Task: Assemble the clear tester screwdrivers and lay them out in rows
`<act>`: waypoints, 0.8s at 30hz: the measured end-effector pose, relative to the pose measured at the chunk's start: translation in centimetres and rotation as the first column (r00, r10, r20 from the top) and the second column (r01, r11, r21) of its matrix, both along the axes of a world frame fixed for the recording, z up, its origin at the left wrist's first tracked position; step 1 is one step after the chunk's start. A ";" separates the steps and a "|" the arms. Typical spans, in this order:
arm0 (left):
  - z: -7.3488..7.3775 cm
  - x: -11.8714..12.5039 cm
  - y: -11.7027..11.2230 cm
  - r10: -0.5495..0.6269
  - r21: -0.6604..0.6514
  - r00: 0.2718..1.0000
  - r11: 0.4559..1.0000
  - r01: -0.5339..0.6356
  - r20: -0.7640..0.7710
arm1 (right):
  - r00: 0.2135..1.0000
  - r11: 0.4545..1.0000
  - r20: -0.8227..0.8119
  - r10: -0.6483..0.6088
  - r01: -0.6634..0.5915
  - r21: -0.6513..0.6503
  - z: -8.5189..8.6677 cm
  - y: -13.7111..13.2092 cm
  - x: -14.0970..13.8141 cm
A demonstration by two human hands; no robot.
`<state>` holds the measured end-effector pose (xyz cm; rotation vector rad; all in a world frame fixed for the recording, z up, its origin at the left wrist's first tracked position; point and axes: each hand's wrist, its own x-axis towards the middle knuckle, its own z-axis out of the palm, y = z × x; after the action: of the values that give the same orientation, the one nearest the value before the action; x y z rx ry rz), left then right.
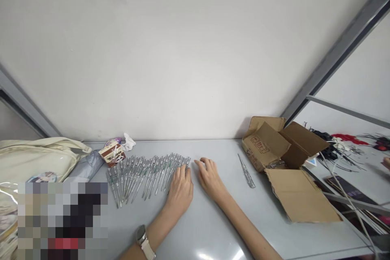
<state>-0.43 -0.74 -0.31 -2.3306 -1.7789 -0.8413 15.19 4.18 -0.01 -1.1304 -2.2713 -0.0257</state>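
While the left hand [180,189] is resting over the right end of the screwdrivers [148,167] lying along the bench [207,211], its bent fingers are hiding any grip. The right hand [210,176] is lying loosely half-open, apparently holding nothing. Each screwdriver is looking light, stiff and slick, its thicker handle seemingly offering the surest hold.

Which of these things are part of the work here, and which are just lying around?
Part of the work, apparently:
screwdrivers, with the left hand at one end of the row
loose tool
cardboard box, probably

Just lying around, it seems:
cream bag
crumpled tissue
black cables
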 end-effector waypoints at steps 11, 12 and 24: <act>-0.2 0.1 -0.2 0.005 0.007 1.000 1.000 -0.005 -0.001 | 0.974 0.983 -0.206 0.089 -0.120 -0.140 -0.2 2.4 -2.6; 0.1 0.1 -0.2 -0.002 -0.001 1.000 1.000 0.002 0.006 | 0.969 0.982 -0.229 0.087 -0.123 -0.144 -0.3 2.4 -2.3; 3.1 -5.9 -0.2 0.225 0.057 0.973 0.972 -0.227 0.048 | 0.967 0.940 -0.173 0.186 -0.226 -0.254 0.9 0.3 -2.9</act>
<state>-6.31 -0.95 2.79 -2.0367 -1.9571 -0.8989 12.31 4.48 0.93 -0.9822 -2.2951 0.4523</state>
